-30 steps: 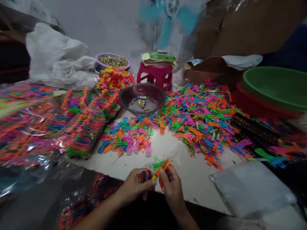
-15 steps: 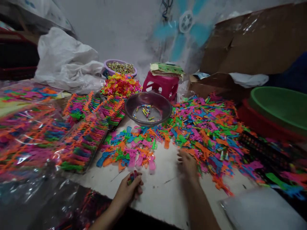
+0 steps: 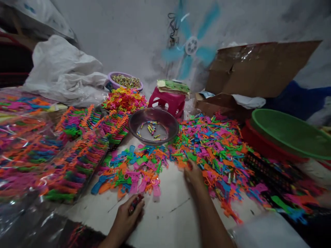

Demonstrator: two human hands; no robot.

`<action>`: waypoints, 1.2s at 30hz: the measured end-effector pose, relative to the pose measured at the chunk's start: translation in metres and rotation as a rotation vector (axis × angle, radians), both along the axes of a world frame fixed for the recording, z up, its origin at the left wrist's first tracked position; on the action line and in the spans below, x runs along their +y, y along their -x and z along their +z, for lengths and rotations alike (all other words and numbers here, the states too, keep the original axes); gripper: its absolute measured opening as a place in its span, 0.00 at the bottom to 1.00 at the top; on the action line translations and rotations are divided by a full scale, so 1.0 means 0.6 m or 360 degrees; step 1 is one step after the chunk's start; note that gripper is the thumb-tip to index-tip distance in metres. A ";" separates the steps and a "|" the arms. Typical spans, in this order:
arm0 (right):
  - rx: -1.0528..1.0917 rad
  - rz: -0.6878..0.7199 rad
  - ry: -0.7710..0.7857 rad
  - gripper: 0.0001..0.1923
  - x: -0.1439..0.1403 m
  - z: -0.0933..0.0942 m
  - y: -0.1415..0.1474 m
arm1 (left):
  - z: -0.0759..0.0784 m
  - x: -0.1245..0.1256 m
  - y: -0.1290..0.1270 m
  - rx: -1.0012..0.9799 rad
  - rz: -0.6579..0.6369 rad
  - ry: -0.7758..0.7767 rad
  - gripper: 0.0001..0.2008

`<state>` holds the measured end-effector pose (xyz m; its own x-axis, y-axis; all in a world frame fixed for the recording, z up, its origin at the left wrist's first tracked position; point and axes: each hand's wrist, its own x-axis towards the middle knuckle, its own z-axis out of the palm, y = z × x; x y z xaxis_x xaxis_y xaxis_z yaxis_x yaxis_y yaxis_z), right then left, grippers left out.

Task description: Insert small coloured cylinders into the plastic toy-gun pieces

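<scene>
1. The left hand rests on the white table near its front edge, fingers curled shut round a small bundle of coloured pieces that pokes out between thumb and forefinger

2. The right hand is stretched forward to the near edge of the big loose heap of plastic toy parts; its fingertips are down among the orange and pink bits, but whether they have pinched one I cannot tell, since the fingers are blurred and half buried

3. A smaller sorted row of parts lies just left of the right hand, between it and the packed bags on the left; the metal bowl with a few small tubes stands behind both

4. Risks, as I judge them:
   - the parts hook into each other, so lifting one from the heap could drag neighbours along and scatter them over the bare table
   - the right forearm passes close by the sorted row and could brush it out of line
   - the left fist holds many slim pieces loosely near the table edge; a slackened grip could let some drop off the front
</scene>
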<state>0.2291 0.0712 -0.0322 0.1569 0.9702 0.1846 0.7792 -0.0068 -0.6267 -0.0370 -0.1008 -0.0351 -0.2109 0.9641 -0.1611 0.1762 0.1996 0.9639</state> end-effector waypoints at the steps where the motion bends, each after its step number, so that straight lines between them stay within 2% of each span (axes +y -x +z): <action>1: 0.0001 -0.0001 0.0016 0.21 -0.016 -0.002 -0.001 | -0.001 0.001 0.001 -0.0006 -0.0011 0.0002 0.22; 5: -0.0088 -0.0113 0.0148 0.21 -0.110 -0.010 0.012 | 0.004 0.004 0.004 -0.0008 -0.0138 -0.0007 0.22; 8: -0.0020 -0.0109 0.0250 0.18 -0.189 -0.010 0.023 | 0.009 0.004 0.000 0.0065 -0.0113 -0.0037 0.18; 11: 0.0479 -0.0062 0.0367 0.20 -0.251 -0.003 0.041 | 0.010 0.000 -0.016 -0.0080 -0.0060 0.0029 0.16; 14: 0.1065 -0.0017 0.0483 0.24 -0.289 0.012 0.074 | 0.020 -0.010 -0.045 -0.0429 -0.0257 0.0204 0.18; 16: 0.1328 0.0053 0.0488 0.23 -0.303 0.025 0.099 | 0.034 -0.020 -0.065 -0.0527 -0.0460 0.0253 0.18; 18: 0.1467 0.0125 0.0491 0.19 -0.312 0.036 0.120 | 0.053 -0.029 -0.079 -0.0501 -0.0565 0.0245 0.19; 22: 0.1497 0.0236 0.0447 0.16 -0.315 0.047 0.146 | 0.077 -0.038 -0.084 -0.0378 -0.0520 0.0224 0.19; 27: 0.1391 0.0380 0.0354 0.14 -0.306 0.044 0.165 | 0.073 -0.036 -0.069 -0.0300 -0.0300 0.0186 0.23; 29: 0.1366 0.0405 0.0338 0.13 -0.304 0.042 0.168 | 0.067 -0.034 -0.066 -0.0335 -0.0271 0.0188 0.23; 33: 0.1396 0.0354 0.0382 0.14 -0.308 0.041 0.161 | 0.056 -0.031 -0.075 -0.0585 -0.0407 0.0281 0.22; 36: 0.1389 0.0290 0.0384 0.14 -0.319 0.042 0.148 | 0.058 -0.033 -0.090 -0.0657 -0.0516 0.0281 0.22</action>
